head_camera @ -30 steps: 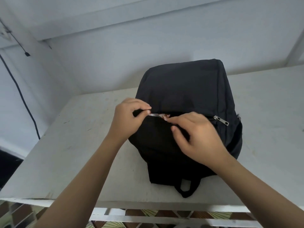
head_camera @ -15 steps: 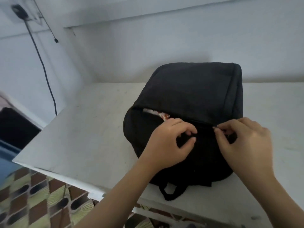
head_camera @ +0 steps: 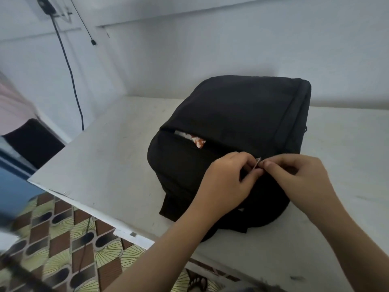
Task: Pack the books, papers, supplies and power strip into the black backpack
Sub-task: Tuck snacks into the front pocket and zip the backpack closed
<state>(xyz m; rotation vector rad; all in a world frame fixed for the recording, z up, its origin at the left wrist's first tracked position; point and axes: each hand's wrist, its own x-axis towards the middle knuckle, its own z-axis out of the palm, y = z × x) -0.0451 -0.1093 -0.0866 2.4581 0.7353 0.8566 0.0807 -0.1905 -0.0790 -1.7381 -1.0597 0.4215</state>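
On a white worktop (head_camera: 109,165), a black backpack (head_camera: 242,114) lies at centre right of the frame, its zip partly open. At its lower middle the left hand (head_camera: 227,182) and right hand (head_camera: 299,178) meet, curled fingertips of both pinching the small metal zipper pull (head_camera: 257,162). Up and left of the hands, a white-and-orange paper edge (head_camera: 192,139) pokes from the open slit.
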